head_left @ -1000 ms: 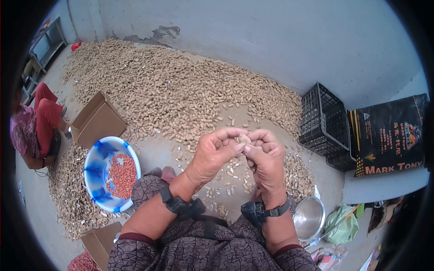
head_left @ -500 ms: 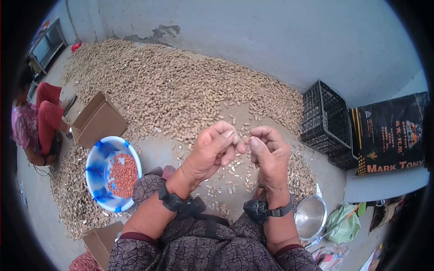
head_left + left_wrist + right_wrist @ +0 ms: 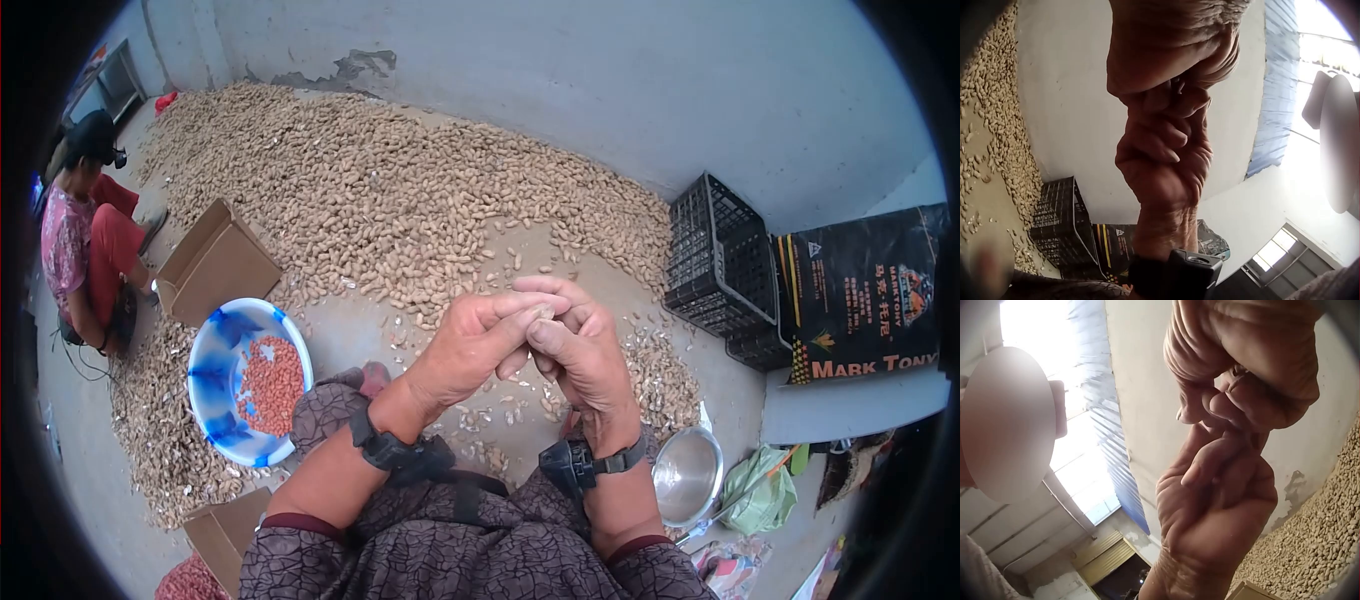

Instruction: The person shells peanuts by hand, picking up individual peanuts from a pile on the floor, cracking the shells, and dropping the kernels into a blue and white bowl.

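the left hand (image 3: 462,352) and right hand (image 3: 592,362) have closed together, fingers curled and touching; whether either grips anything cannot be told. unshelled peanuts (image 3: 390,215) lie heaped beyond them.

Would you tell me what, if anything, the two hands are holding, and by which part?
That cannot be told: the left hand and the right hand meet at their curled fingers, which hide anything between them.

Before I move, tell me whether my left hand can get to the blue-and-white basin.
Probably yes: the left hand could pass over the left knee to the basin, whose top is open.
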Demonstrator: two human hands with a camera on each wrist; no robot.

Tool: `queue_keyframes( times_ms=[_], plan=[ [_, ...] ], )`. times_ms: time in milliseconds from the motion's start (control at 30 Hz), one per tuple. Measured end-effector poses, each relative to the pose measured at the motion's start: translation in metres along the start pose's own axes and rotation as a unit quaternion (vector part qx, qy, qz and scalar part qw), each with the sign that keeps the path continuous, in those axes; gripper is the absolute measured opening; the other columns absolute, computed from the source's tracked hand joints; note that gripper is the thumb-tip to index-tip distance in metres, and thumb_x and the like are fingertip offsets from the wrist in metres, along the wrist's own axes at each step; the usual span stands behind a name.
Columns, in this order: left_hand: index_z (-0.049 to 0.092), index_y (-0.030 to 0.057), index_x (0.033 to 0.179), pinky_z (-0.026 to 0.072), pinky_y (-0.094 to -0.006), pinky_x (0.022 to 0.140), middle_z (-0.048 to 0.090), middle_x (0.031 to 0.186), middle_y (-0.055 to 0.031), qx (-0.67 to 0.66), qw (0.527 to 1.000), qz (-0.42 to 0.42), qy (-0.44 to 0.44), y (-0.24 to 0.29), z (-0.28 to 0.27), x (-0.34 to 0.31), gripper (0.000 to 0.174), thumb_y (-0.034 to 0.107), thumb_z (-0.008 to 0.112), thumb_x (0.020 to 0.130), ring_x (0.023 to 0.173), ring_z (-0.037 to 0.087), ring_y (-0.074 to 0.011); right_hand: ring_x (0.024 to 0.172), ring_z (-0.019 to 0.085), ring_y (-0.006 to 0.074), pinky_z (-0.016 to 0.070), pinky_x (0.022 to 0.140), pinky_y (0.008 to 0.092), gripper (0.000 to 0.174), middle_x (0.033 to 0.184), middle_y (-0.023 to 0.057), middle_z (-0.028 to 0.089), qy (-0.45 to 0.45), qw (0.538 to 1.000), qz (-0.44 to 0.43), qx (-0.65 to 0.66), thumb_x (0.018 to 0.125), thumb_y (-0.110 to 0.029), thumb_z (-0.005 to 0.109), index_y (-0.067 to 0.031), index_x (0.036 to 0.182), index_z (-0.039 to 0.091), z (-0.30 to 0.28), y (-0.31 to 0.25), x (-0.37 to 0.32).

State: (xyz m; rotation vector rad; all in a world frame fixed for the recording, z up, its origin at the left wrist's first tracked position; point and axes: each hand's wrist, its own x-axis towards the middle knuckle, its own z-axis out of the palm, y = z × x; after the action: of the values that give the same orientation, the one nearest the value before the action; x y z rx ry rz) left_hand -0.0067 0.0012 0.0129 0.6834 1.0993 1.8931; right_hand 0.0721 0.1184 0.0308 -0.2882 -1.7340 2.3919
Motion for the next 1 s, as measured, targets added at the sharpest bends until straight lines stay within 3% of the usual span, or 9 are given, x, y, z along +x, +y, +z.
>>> queue_keyframes(
  times_ms=[67,200,300,367,467,600,700,767,1000],
  plan=[
    [0.057,-0.0023,0.104,0.0329,-0.0151,0.042,0.058,0.081,-0.0032,-0.008,1.0,-0.009,-0.001,0.004,0.0,-0.002,0.026,0.014,0.045,0.087,0.05,0.042,-0.0025,0.051,0.042,0.0007,0.0305,0.042,0.0144,0.037,0.071,-0.0022,0.055,-0.01,1.0,0.002,0.017,0.076,-0.016,0.064,0.0013,0.107,0.053,-0.003,0.0,0.001],
    [0.057,-0.0024,0.104,0.0317,-0.0156,0.041,0.058,0.087,-0.0041,-0.002,1.0,-0.011,-0.018,0.008,-0.002,-0.004,0.026,0.013,0.045,0.087,0.048,0.04,-0.0025,0.049,0.041,0.0003,0.0298,0.04,0.0143,0.035,0.069,-0.0033,0.054,-0.022,0.998,0.013,0.064,0.076,-0.014,0.063,0.0017,0.105,0.054,-0.003,0.0,0.001],
    [0.056,-0.0048,0.103,0.0379,-0.0164,0.046,0.057,0.094,-0.0056,0.019,0.999,-0.012,-0.024,0.008,-0.003,-0.004,0.026,0.011,0.045,0.086,0.053,0.046,-0.0042,0.049,0.041,0.0004,0.0299,0.04,0.014,0.035,0.069,-0.0031,0.054,-0.027,0.999,0.004,0.027,0.076,-0.013,0.063,0.0022,0.106,0.054,-0.003,0.0,0.001],
    [0.055,-0.0068,0.102,0.0438,-0.0188,0.056,0.057,0.094,-0.007,0.1,0.993,0.06,-0.032,0.009,0.001,-0.004,0.026,0.01,0.044,0.086,0.063,0.053,-0.0073,0.049,0.041,0.0004,0.03,0.04,0.0138,0.035,0.069,-0.003,0.054,-0.032,0.999,0.0,0.006,0.075,-0.013,0.063,0.0025,0.105,0.054,-0.004,0.0,0.0],
    [0.054,-0.0077,0.102,0.0459,-0.0217,0.064,0.057,0.095,-0.0083,0.085,0.995,0.038,-0.032,0.01,0.001,-0.005,0.025,0.006,0.044,0.084,0.074,0.055,-0.0099,0.049,0.041,0.0005,0.0307,0.04,0.0138,0.033,0.069,-0.0027,0.054,-0.034,0.999,0.018,0.011,0.075,-0.013,0.063,0.0026,0.104,0.055,-0.005,0.0,0.0],
    [0.055,-0.0067,0.102,0.0457,-0.0218,0.063,0.058,0.091,-0.0086,0.017,0.997,0.029,-0.063,0.014,0.002,-0.007,0.025,0.004,0.047,0.081,0.073,0.055,-0.0092,0.049,0.042,0.001,0.0319,0.04,0.0136,0.029,0.066,-0.0024,0.054,-0.018,1.0,0.016,0.02,0.075,-0.013,0.063,0.0031,0.099,0.058,-0.002,-0.002,-0.002],
    [0.055,-0.0061,0.103,0.0454,-0.0219,0.063,0.059,0.083,-0.0069,0.039,0.996,0.027,-0.073,0.012,0.001,-0.008,0.026,0.003,0.049,0.079,0.072,0.054,-0.0081,0.048,0.043,0.0015,0.0323,0.04,0.0133,0.028,0.064,-0.0013,0.054,-0.009,1.0,0.008,0.016,0.076,-0.013,0.063,0.0039,0.097,0.058,0.0,-0.004,-0.002],
    [0.055,-0.0054,0.103,0.0448,-0.0207,0.061,0.059,0.075,-0.0045,0.101,0.991,0.078,-0.036,0.0,-0.002,-0.007,0.026,0.004,0.05,0.08,0.068,0.054,-0.0066,0.047,0.043,0.0017,0.0325,0.04,0.0132,0.027,0.064,-0.0005,0.055,-0.008,1.0,0.006,0.015,0.076,-0.013,0.063,0.0042,0.097,0.059,0.001,-0.004,-0.003],
    [0.056,-0.0047,0.103,0.0446,-0.0197,0.058,0.059,0.072,-0.0029,0.142,0.982,0.114,-0.038,-0.003,0.002,-0.002,0.024,0.005,0.051,0.081,0.065,0.054,-0.006,0.045,0.044,0.0025,0.032,0.037,0.0149,0.025,0.066,0.0026,0.057,0.025,0.999,0.012,0.034,0.077,-0.011,0.061,0.0047,0.096,0.059,0.001,-0.004,-0.004]
  ],
)
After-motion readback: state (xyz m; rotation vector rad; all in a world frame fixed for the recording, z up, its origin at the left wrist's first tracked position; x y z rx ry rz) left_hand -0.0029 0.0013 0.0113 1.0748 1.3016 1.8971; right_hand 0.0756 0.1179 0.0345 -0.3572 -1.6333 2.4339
